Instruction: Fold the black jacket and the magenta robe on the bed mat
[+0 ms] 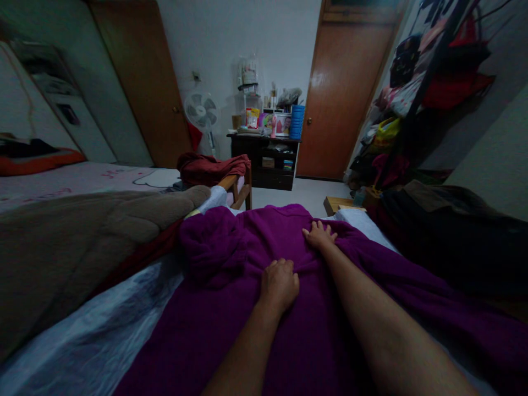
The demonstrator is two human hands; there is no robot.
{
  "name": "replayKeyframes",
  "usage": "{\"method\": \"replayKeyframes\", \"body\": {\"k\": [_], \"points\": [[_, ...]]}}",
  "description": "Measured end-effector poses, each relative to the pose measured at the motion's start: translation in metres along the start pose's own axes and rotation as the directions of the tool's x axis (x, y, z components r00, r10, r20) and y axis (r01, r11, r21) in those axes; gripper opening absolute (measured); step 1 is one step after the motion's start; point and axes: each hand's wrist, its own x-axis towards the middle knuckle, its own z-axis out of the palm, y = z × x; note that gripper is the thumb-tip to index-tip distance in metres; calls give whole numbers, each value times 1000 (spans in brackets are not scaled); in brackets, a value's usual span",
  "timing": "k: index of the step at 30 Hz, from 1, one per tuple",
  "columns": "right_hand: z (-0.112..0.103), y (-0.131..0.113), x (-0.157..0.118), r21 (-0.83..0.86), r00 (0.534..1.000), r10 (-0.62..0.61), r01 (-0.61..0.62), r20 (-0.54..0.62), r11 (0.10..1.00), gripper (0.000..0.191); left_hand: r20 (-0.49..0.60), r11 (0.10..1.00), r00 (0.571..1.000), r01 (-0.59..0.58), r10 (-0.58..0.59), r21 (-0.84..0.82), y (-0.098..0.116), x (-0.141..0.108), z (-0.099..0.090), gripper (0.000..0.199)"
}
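A purple long-sleeved top (289,231) lies spread over the bed in front of me, its neck end pointing away. One sleeve stretches down the right side, while cloth is bunched up at the left shoulder. My left hand (280,283) rests on the middle of the top with its fingers curled into the cloth, and creases run out from it. Farther forward, near the right shoulder, my right hand (320,236) presses flat on the fabric with fingers spread.
Light bedding (103,324) shows under the top. A large grey-brown plush item (103,236) lies at left, and dark clothes (449,236) are piled at right. Beyond the bed stand a wooden bed frame (246,187), a fan (202,110), a dark cabinet (264,165) and a door (346,93).
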Motion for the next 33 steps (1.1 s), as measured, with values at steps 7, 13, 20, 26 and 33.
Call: {"method": "replayKeyframes", "body": {"k": [7,13,20,26,33], "points": [[-11,-21,-24,126,989,-136,144,-64,982,58,-16,999,999,35,-35,4,3,0,-2,24],[27,-35,-65,56,970,-229,234,-79,971,59,-58,994,992,113,-113,-8,-2,4,-3,27],[29,-36,-68,21,969,-235,237,-82,971,63,21,976,979,199,-201,86,-3,8,-5,21],[30,-37,-69,49,971,-220,225,-96,973,62,207,984,967,124,-149,130,-5,37,-19,30],[29,-37,-69,77,970,-217,226,-105,971,63,47,995,999,5,-10,101,-40,134,-71,33]]}}
